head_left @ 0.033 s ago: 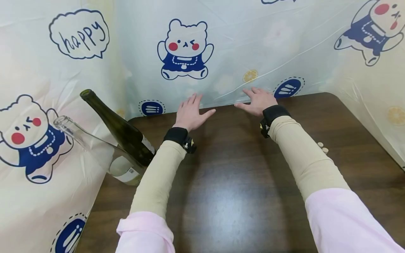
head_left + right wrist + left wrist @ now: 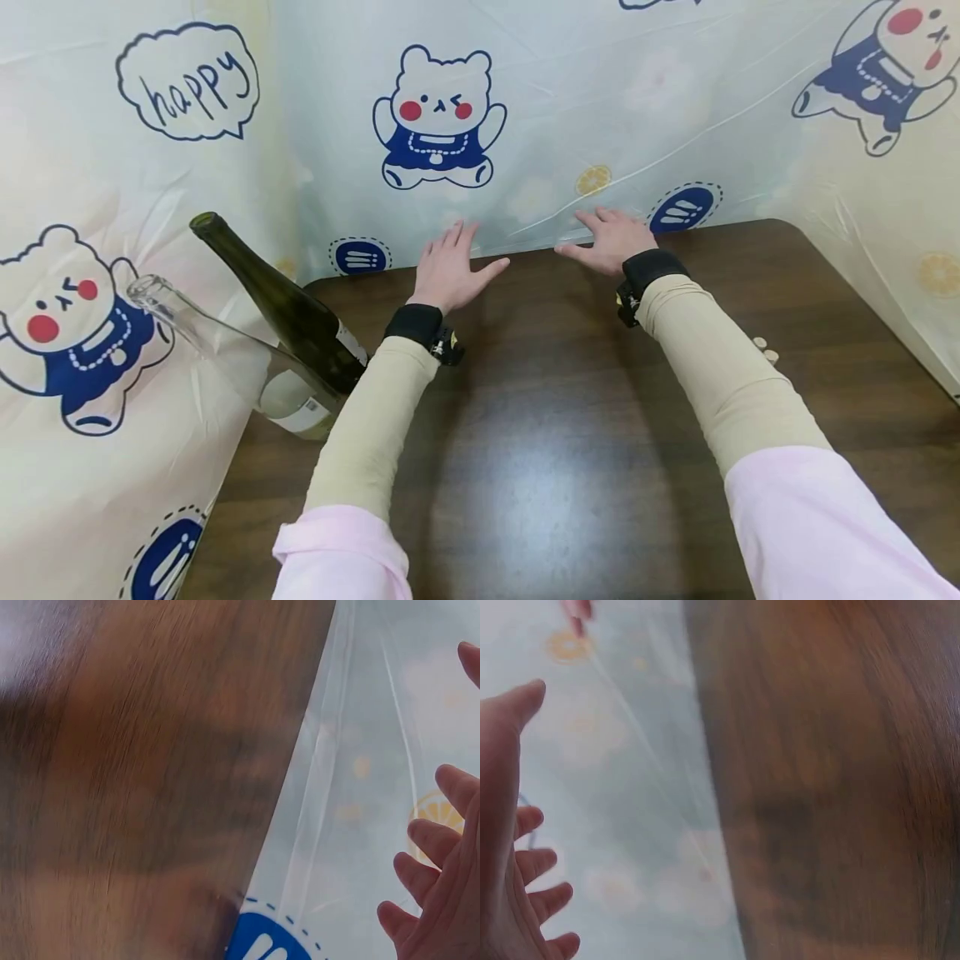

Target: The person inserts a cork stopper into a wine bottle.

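Fingers spread, my left hand point(image 2: 448, 273) hovers over the table's far edge with nothing in it. My right hand point(image 2: 613, 242) is held out at about the same distance, its fingers also spread and its palm bare. Both wrist views show separated fingertips in front of the printed sheet. Left of my left forearm stand a dark green glass bottle point(image 2: 281, 292) and a clear glass bottle point(image 2: 225, 346) with a pale label. My left sleeve partly hides the clear bottle's base. Two small pale round pieces point(image 2: 770, 357) lie just right of my right forearm, which partly covers them.
The brown wooden table point(image 2: 555, 433) has rounded far corners. A pale plastic sheet point(image 2: 540, 100) printed with bears hangs close behind it and along both sides. Both bottles stand near the table's left edge.
My left hand and forearm have shifted very slightly to the left. The right hand and the bottles look the same.
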A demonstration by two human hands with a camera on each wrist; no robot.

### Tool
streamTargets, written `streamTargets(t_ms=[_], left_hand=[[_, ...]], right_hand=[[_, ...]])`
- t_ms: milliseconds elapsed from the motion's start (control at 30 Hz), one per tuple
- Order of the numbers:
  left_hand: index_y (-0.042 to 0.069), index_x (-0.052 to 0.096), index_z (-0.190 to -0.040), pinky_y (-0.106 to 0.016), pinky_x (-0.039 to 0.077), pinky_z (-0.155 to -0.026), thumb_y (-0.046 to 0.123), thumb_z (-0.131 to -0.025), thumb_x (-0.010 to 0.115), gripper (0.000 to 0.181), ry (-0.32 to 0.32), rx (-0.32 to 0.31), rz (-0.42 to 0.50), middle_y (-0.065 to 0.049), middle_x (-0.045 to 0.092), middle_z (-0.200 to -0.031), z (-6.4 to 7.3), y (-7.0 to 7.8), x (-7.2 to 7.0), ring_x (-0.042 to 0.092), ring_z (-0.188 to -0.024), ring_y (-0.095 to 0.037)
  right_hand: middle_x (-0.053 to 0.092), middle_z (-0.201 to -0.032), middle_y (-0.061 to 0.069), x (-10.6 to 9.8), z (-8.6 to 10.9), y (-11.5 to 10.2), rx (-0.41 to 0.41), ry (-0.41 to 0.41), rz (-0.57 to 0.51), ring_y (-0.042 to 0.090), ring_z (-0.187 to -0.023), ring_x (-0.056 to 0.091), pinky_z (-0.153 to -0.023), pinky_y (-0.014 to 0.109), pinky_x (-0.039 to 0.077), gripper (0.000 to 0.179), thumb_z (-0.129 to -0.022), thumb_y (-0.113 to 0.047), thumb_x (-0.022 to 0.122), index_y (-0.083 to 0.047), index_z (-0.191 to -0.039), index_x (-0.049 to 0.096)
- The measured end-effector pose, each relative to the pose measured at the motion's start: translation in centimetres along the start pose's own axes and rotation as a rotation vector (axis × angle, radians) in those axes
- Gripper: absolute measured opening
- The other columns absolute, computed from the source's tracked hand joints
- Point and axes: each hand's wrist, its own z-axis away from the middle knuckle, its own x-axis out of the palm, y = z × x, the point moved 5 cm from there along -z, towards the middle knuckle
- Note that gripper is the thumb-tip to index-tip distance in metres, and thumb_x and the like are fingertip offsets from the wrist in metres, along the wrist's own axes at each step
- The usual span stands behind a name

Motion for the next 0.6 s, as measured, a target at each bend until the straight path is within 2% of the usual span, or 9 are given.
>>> streamTargets(t_ms=[200, 333, 400, 467, 533, 600], left_hand=[[0.024, 0.018, -0.15, -0.042, 0.009, -0.109, 0.078, -0.081, 0.034, 0.09, 0.152, 0.032, 0.085, -0.002, 0.015, -0.154, 3.4, 0.3, -2.8, 0.012, -0.139, -0.018], [0.024, 0.022, -0.149, -0.04, 0.012, -0.109, 0.069, -0.085, 0.044, 0.082, 0.331, 0.079, 0.192, 0.001, 0.019, -0.153, 7.2, 1.1, -5.7, 0.015, -0.138, -0.014], [0.022, 0.026, -0.148, -0.041, 0.013, -0.108, 0.061, -0.086, 0.052, 0.078, 0.451, 0.124, 0.248, 0.002, 0.023, -0.152, 9.6, 1.7, -7.6, 0.018, -0.137, -0.013], [0.016, 0.034, -0.145, -0.041, 0.015, -0.108, 0.053, -0.086, 0.059, 0.074, 0.598, 0.189, 0.287, -0.001, 0.03, -0.149, 12.4, 2.5, -10.0, 0.023, -0.136, -0.016], [0.008, 0.043, -0.139, -0.043, 0.018, -0.107, 0.047, -0.085, 0.064, 0.069, 0.761, 0.247, 0.324, -0.005, 0.038, -0.144, 15.5, 3.2, -12.9, 0.029, -0.133, -0.022], [0.001, 0.052, -0.129, -0.045, 0.02, -0.106, 0.045, -0.082, 0.067, 0.066, 0.967, 0.258, 0.356, -0.01, 0.047, -0.136, 18.6, 3.4, -15.8, 0.037, -0.128, -0.028]], right_hand=[[0.022, -0.151, 0.016, 0.3, -0.1, -1.9, -0.067, 0.03, -0.041, 0.036, -0.136, 0.02, -0.104, 0.054, 0.018, 0.095, -0.079, -0.081, 0.032, -0.018, -0.149, 0.024], [0.025, -0.15, 0.015, 0.5, -0.1, -3.9, -0.111, 0.032, -0.049, 0.033, -0.136, 0.022, -0.105, 0.052, 0.019, 0.093, -0.079, -0.079, 0.035, -0.018, -0.149, 0.027], [0.024, -0.15, 0.014, 0.7, 0.0, -4.9, -0.128, 0.019, -0.054, 0.032, -0.137, 0.021, -0.105, 0.051, 0.019, 0.093, -0.079, -0.079, 0.035, -0.018, -0.149, 0.026], [0.023, -0.151, 0.013, 0.9, 0.2, -5.8, -0.148, 0.007, -0.062, 0.031, -0.137, 0.02, -0.106, 0.05, 0.019, 0.092, -0.079, -0.079, 0.036, -0.019, -0.149, 0.026], [0.024, -0.151, 0.012, 1.1, 0.4, -6.7, -0.175, -0.008, -0.067, 0.031, -0.137, 0.02, -0.106, 0.049, 0.019, 0.091, -0.08, -0.078, 0.037, -0.019, -0.149, 0.026], [0.026, -0.15, 0.011, 1.5, 0.7, -7.4, -0.2, -0.019, -0.076, 0.03, -0.137, 0.022, -0.106, 0.048, 0.02, 0.091, -0.08, -0.078, 0.038, -0.02, -0.148, 0.027]])
